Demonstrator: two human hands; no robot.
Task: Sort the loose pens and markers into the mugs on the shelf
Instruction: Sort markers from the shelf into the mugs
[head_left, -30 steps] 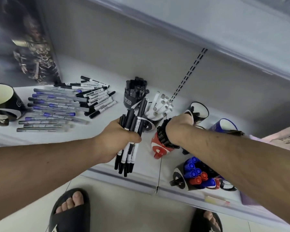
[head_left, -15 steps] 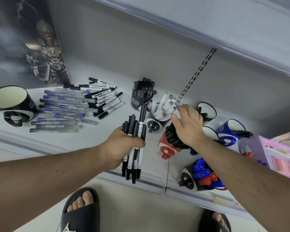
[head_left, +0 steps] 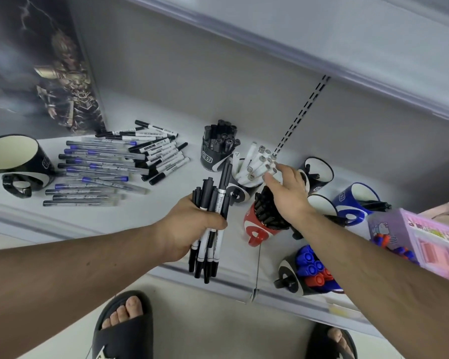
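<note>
The left hand [head_left: 189,226] gripped a bundle of black-and-white markers [head_left: 210,218], its fingers curled tight round their middles, just left of the red mug [head_left: 257,226] and over the front part of the shelf [head_left: 140,216]. A second before, the right hand [head_left: 287,195] had been bunched down on the black pens in the red mug; by this moment it had lifted off and reached behind the mug, fingers [head_left: 278,168] spread loose and holding nothing, their tips at the caps of the white markers [head_left: 254,161] standing in the mug behind. That suggested one pen had just been seated and the hand was tidying the neighbouring mug — or coming back for the next marker. Far left of the red mug lay the unsorted pile [head_left: 109,167] — blue pens and more black-and-white markers — beside an empty black mug [head_left: 18,161]. Much sorting remained, judging by that pile and the full left hand.
</note>
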